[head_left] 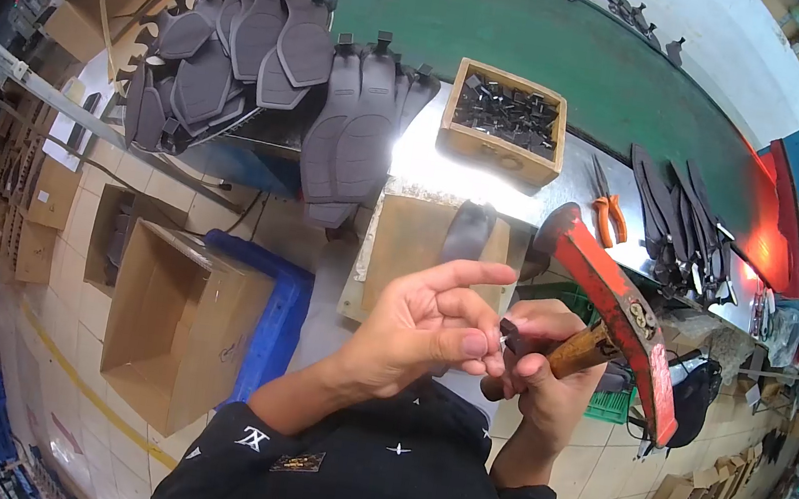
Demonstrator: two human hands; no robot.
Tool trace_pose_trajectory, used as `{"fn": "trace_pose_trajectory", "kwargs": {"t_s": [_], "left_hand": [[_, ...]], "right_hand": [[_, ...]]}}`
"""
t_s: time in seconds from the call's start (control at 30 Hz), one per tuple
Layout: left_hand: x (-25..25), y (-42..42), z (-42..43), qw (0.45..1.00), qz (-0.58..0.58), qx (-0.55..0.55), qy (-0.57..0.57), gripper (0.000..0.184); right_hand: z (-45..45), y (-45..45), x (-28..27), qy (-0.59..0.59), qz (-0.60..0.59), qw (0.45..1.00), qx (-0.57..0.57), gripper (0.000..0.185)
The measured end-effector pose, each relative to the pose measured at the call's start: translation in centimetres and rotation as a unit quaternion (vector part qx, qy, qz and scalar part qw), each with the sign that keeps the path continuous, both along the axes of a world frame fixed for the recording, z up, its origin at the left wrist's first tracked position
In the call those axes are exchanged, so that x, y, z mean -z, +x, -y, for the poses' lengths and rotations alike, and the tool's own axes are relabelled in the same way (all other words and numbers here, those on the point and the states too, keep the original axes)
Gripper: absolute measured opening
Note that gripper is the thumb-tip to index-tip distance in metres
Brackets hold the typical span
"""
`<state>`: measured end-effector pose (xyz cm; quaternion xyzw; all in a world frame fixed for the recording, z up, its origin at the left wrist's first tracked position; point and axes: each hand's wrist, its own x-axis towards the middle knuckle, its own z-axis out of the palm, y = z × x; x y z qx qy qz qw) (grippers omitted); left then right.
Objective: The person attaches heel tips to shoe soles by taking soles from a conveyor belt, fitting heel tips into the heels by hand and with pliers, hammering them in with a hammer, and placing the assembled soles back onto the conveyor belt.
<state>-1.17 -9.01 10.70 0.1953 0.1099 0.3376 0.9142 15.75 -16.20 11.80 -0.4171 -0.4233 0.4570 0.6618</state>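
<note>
My right hand (552, 376) is wrapped round the wooden handle of a hammer (614, 303), whose red head points up and to the right. Between that hand's thumb and fingers there is also a small dark piece (511, 333). My left hand (424, 329) meets it from the left, thumb and middle fingers pressed together, index finger stretched out above. A tiny shiny bit shows at its fingertips, too small to name. Behind the hands, a dark curved strip (469, 234) lies on a tan work board (399, 250).
A wooden box (497, 156) holds many small black pieces. Orange-handled pliers (609, 220) lie right of it, beside dark strips (676, 220). Dark shaped panels (360, 128) are stacked at left. A green belt (422, 5) runs behind. An open carton (193, 323) stands on the left.
</note>
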Motion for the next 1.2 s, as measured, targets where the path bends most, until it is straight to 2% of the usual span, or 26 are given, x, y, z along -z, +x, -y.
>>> {"fn": "trace_pose_trajectory", "kwargs": {"t_s": [0.13,0.2,0.23,0.27,0.33,0.43,0.5,0.53,0.67,0.7,0.83,0.93,1.13,1.2], "left_hand": [[1.0,0.0,-0.1,0.99,-0.067,-0.059,0.11,0.055],[3.5,0.4,-1.5,0.924,-0.206,-0.199,0.252,0.051],[6.2,0.4,-3.5,0.799,-0.346,-0.257,0.419,0.051],[5.0,0.5,-5.1,0.686,-0.466,-0.265,0.492,0.05],[8.4,2.4,-8.1,0.57,-0.495,-0.332,0.566,0.05],[10.7,3.7,-11.4,0.633,-0.472,-0.189,0.583,0.044],[10.3,3.4,-11.7,0.639,-0.496,-0.141,0.571,0.04],[10.3,3.2,-11.3,0.631,-0.492,-0.159,0.579,0.035],[10.1,1.6,-9.6,0.576,-0.488,-0.196,0.626,0.028],[10.2,1.3,-9.0,0.546,-0.503,-0.208,0.637,0.027],[11.0,0.8,-8.0,0.554,-0.498,-0.22,0.63,0.027],[11.2,0.7,-7.7,0.58,-0.494,-0.214,0.611,0.024],[11.1,0.8,-7.7,0.588,-0.482,-0.233,0.606,0.024],[11.2,0.7,-7.9,0.591,-0.477,-0.229,0.609,0.025]], "right_hand": [[-0.2,0.3,-0.3,-0.059,0.039,0.997,0.02,0.02],[-1.4,0.9,0.5,-0.066,0.079,0.994,0.038,0.02],[-2.6,1.5,1.6,-0.05,0.129,0.989,0.055,0.015],[-3.8,1.8,1.9,-0.096,0.152,0.982,0.062,0.017],[-7.1,3.1,5.2,-0.042,0.224,0.971,0.078,0.019],[-10.4,3.9,6.8,-0.06,0.264,0.961,0.053,0.019],[-11.2,3.7,6.5,-0.095,0.299,0.949,0.03,0.019],[-11.4,3.6,6.4,-0.109,0.313,0.943,0.018,0.019],[-10.8,3.5,7.6,-0.015,0.31,0.95,-0.006,0.019],[-10.5,3.9,7.3,0.004,0.387,0.921,-0.032,0.027],[-9.1,3.1,6.7,0.057,0.415,0.907,-0.039,0.043],[-8.3,2.9,6.9,0.037,0.447,0.893,-0.034,0.04],[-8.6,2.5,7.1,0.029,0.402,0.915,-0.004,0.027],[-8.8,2.6,6.9,-0.024,0.406,0.913,-0.01,0.018]]}}
